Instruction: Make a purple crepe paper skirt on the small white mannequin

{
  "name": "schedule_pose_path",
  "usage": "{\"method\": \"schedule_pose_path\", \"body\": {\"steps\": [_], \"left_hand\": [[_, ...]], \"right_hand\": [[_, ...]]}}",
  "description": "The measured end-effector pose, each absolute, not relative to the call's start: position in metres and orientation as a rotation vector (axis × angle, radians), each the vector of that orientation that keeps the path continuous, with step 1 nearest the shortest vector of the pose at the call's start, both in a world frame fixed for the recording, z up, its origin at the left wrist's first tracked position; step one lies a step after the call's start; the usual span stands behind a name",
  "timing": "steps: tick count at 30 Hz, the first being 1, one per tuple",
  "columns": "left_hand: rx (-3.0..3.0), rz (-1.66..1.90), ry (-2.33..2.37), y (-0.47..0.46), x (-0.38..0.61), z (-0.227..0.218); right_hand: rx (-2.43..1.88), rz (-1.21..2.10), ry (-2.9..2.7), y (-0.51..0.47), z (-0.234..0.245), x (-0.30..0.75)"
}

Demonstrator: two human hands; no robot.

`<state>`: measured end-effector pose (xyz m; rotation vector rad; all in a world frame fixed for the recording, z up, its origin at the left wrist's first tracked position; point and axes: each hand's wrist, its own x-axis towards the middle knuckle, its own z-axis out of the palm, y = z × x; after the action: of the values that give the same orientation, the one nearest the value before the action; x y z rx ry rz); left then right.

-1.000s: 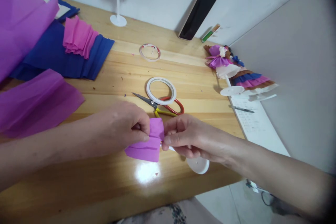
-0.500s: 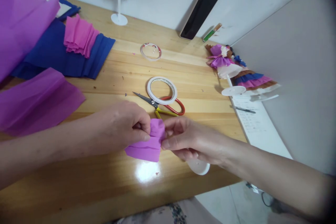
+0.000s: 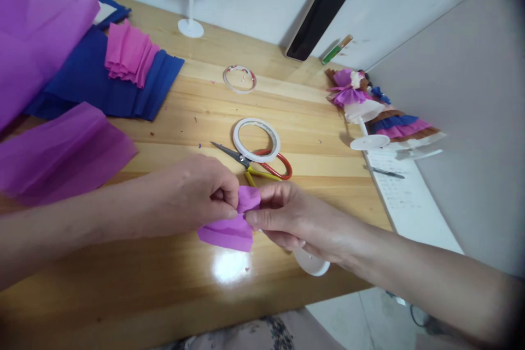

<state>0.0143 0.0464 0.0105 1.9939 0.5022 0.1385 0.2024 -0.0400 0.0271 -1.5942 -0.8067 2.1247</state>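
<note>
My left hand [image 3: 197,194] and my right hand [image 3: 289,219] meet above the wooden table [image 3: 164,279], both pinching a small piece of purple crepe paper [image 3: 229,229]. The paper is gathered at its top between my thumbs and fans out below. Under my right hand a white round stand base [image 3: 314,263] pokes out; its stem is hidden by my fingers. Just behind my hands lie scissors with red and yellow handles [image 3: 262,167] and a white tape roll [image 3: 256,139] resting partly on them.
Purple [image 3: 61,153], blue [image 3: 102,87] and pink [image 3: 129,54] crepe sheets lie at the left. A smaller tape ring [image 3: 240,77], a phone leaning on the wall [image 3: 320,13], a dressed paper doll on a stand [image 3: 369,112], a pen [image 3: 385,173] and another white stand [image 3: 191,24] are farther back.
My hands have closed in a little, bunching the top of the purple paper tighter. The view has shifted slightly; nothing on the table has moved.
</note>
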Motion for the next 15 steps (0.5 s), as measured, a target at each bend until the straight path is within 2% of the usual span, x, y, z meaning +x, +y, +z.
{"method": "schedule_pose_path", "body": {"steps": [4, 10, 12, 15], "left_hand": [[1.975, -0.138, 0.623, 0.051, 0.017, 0.025], [1.989, -0.175, 0.618, 0.053, 0.018, 0.031], [1.988, -0.155, 0.608, 0.053, 0.019, 0.03], [2.002, -0.118, 0.594, 0.053, 0.019, 0.029]], "right_hand": [[-1.601, 2.116, -0.792, -0.041, 0.027, 0.201], [-1.688, 2.086, -0.871, -0.04, 0.032, 0.203], [-1.8, 1.988, -0.976, -0.042, 0.035, 0.205], [-1.89, 1.673, -1.183, -0.048, 0.039, 0.208]]}}
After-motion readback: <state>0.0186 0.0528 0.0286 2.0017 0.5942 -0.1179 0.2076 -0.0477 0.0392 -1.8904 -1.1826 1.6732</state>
